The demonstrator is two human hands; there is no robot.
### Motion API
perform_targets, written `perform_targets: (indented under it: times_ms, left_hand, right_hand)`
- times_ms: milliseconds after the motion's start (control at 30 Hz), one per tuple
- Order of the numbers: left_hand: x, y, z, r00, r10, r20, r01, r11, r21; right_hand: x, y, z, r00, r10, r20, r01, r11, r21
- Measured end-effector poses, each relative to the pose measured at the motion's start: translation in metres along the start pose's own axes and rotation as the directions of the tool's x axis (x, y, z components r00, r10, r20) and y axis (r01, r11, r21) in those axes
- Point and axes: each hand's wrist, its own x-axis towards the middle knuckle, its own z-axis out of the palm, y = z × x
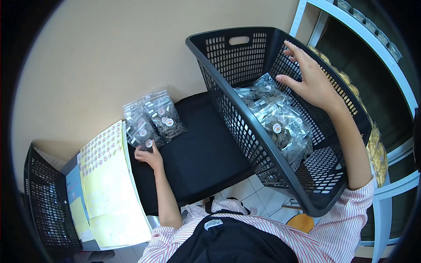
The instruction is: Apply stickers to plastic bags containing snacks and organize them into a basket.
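Note:
My left hand point(151, 157) touches the lower end of a stack of clear plastic bags point(139, 126) with dark, coiled contents and round stickers. Whether its fingers grip a bag cannot be told. A second overlapping row of such bags point(169, 123) lies just to the right on the black surface. My right hand point(306, 72) is raised over the large black plastic basket point(268, 139), thumb and fingers spread, holding nothing. Below it, more of the same bags point(283, 115) lie piled inside the basket. Sheets of round stickers on yellowish backing point(111, 190) lie left of my left hand.
Another black perforated basket point(49, 197) stands at the far left. A beige wall point(108, 46) rises behind the black-covered seat or table point(204, 144). At right, a white shelf frame point(371, 26) holds bags of yellowish pieces point(378, 154) and small clear containers point(370, 24).

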Motion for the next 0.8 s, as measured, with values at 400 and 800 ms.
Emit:
perform_targets:
  times_ms: [400, 800]
  left_hand:
    - [-0.013, 0.116, -0.056, 0.994, -0.06, 0.094, 0.11, 0.655, -0.748]
    - [-0.049, 0.267, -0.127, 0.724, 0.554, 0.41, 0.292, 0.292, -0.911]
  right_hand:
    - [-0.005, -0.044, -0.004, 0.975, -0.175, -0.14, 0.219, 0.869, 0.443]
    - [-0.03, -0.1, 0.001, 0.952, -0.079, 0.297, -0.197, 0.584, 0.787]
